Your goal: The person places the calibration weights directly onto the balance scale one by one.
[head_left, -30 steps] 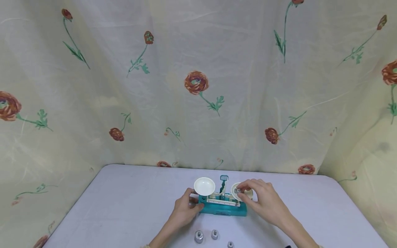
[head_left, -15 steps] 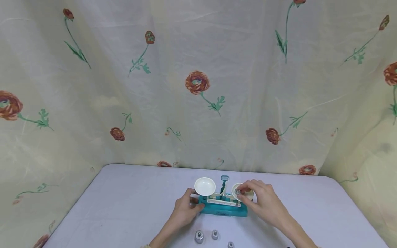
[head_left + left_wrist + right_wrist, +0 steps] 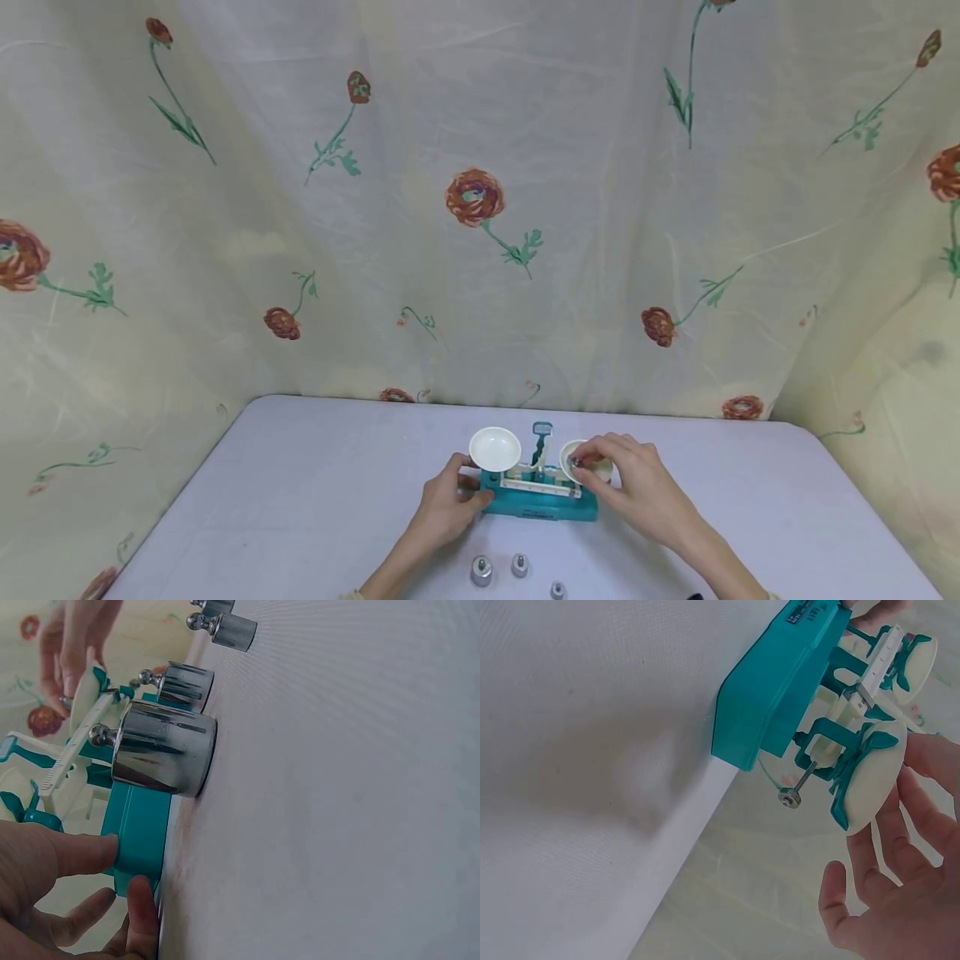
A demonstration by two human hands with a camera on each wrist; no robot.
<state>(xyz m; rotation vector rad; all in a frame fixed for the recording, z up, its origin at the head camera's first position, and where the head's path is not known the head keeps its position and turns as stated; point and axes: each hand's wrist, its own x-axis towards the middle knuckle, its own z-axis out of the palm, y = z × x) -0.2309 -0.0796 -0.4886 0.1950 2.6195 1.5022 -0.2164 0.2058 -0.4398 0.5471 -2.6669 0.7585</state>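
A teal balance scale [image 3: 540, 506] with two white pans stands on the table. My left hand [image 3: 446, 504] grips the left end of its base, thumb on the front side, below the bare left pan [image 3: 495, 450]. Over the right pan [image 3: 566, 452], my right hand [image 3: 637, 483] pinches a small metal weight [image 3: 575, 462] between thumb and fingertips. Whether the weight touches the pan is hard to tell. In the right wrist view, the tilted pan [image 3: 874, 776] hides the weight and the fingertips.
In front of the scale stand a large weight [image 3: 482, 571], a medium weight [image 3: 520, 566] and a small weight [image 3: 557, 590] on the white table [image 3: 315, 500]. Another weight [image 3: 217, 606] is cut off by the left wrist view's top edge. A flowered curtain [image 3: 375, 250] hangs behind.
Hardly anything differs: the whole head view shifts very slightly. Both hands keep their places, the left on the base and the right pinching the weight at the right pan.
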